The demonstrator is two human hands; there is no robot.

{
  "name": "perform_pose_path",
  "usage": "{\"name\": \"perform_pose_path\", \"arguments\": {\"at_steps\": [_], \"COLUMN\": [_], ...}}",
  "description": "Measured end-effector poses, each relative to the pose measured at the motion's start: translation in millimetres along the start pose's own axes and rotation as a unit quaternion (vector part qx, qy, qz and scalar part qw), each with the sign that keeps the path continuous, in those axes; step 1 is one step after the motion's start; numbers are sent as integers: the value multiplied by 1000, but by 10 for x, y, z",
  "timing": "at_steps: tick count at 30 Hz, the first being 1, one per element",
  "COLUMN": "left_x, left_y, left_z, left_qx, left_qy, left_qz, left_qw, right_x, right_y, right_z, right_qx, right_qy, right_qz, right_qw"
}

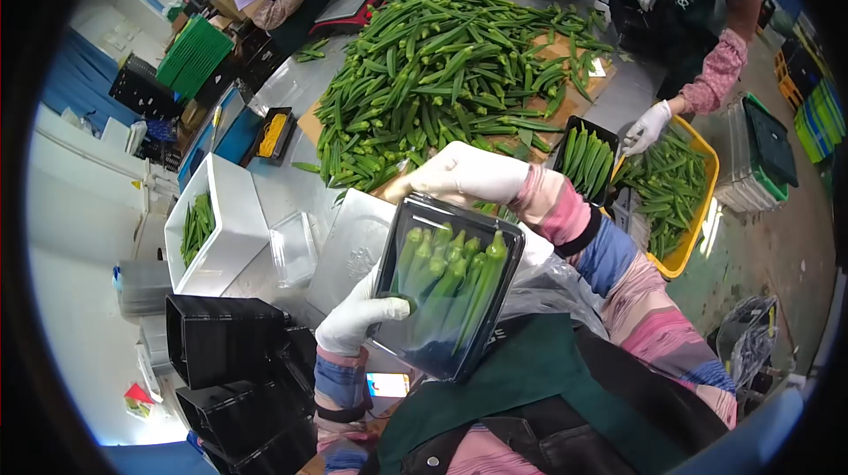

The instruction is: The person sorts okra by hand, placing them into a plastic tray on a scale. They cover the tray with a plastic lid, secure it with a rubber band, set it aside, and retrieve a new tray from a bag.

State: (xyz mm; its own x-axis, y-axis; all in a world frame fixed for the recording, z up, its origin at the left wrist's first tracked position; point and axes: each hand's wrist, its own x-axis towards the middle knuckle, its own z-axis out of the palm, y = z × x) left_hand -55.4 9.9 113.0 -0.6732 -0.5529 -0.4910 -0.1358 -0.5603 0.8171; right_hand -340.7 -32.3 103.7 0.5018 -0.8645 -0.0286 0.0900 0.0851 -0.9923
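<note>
One black plastic tray (459,211) of long green okra (452,279) is held, near middle, by the white-gloved left hand (358,320); the white-gloved right hand's (481,173) grip cannot be told. Hard squeezing: clear cover (426,320) could be broken.

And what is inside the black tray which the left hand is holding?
Inside the black tray lie several green okra pods, side by side. Whatever lies beneath them is covered.

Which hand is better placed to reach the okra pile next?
Probably the right hand: it's nearer the okra pile, though whether it touches the tray is unclear. The left hand is farther back, holding the tray, its thumb over the front.
</note>
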Motion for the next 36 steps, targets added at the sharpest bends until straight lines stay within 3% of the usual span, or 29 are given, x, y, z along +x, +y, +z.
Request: {"name": "perform_pose_path", "arguments": {"at_steps": [2, 4, 5, 7, 8, 9, 11, 17, 19, 20, 21, 25, 27, 29, 31, 33, 34, 35, 36], "left_x": [32, 25, 27, -6, -19, -7, -15, -163, -95, -60, -68, -48, 96, 269, 536, 807, 974, 1081, 1237], "left_y": [-79, -156, -269, -339, -354, -383, -452, -345, -418, -521, -506, -297, -223, -84, -105, -4, -66, -214, -301], "left_z": [-12, 3, -55, -19, -8, -19, -75, -24, -25, -108, -132, -319, -680, -1038, -1674, -2016, -2348, -2727, -3076], "left_qx": [-3, -30, -56, -110, -136, -135, -136, -124, -128, -134, -154, -235, -198, -116, -109, -246, -157, 86, 376], "left_qy": [-36, -18, -6, 12, 24, 19, 24, 114, 144, 141, 157, 239, 287, 331, 348, 319, 321, 334, 375], "left_qz": [31, 47, 48, 30, 20, 31, 60, 74, 95, 101, 101, 109, 155, 213, 182, 164, 187, 231, 278], "left_qw": [999, 998, 997, 993, 990, 990, 989, 983, 977, 976, 970, 936, 924, 912, 913, 901, 915, 910, 800], "right_x": [-134, -285, -453, -589, -637, -712, -839, -988, -932, -881, -764, -599, -602, -628, -755, -1053, -1201, -1420, -1556], "right_y": [-143, -177, -293, -228, -224, -369, -483, -553, -273, -54, -52, 110, 276, 596, 1067, 1684, 1923, 2116, 2207], "right_z": [-13, 30, 26, 71, 135, 223, 300, 508, 742, 823, 765, 503, 248, -166, -703, -1337, -1601, -1721, -1780], "right_qx": [-57, -115, -60, -146, -207, -267, -291, -349, -335, -318, -281, -290, -343, -368, -430, -573, -567, -562, -519], "right_qy": [-11, 11, 1, 12, 2, 22, 45, -83, -175, -173, -215, 32, 161, 258, 366, 434, 458, 488, 524], "right_qz": [-10, -93, 15, -13, -97, -58, -141, -212, -154, -135, -51, -156, -145, -68, -9, 57, 57, 70, 125], "right_qw": [998, 989, 998, 989, 974, 962, 945, 909, 913, 922, 934, 944, 914, 891, 825, 693, 682, 664, 664]}}
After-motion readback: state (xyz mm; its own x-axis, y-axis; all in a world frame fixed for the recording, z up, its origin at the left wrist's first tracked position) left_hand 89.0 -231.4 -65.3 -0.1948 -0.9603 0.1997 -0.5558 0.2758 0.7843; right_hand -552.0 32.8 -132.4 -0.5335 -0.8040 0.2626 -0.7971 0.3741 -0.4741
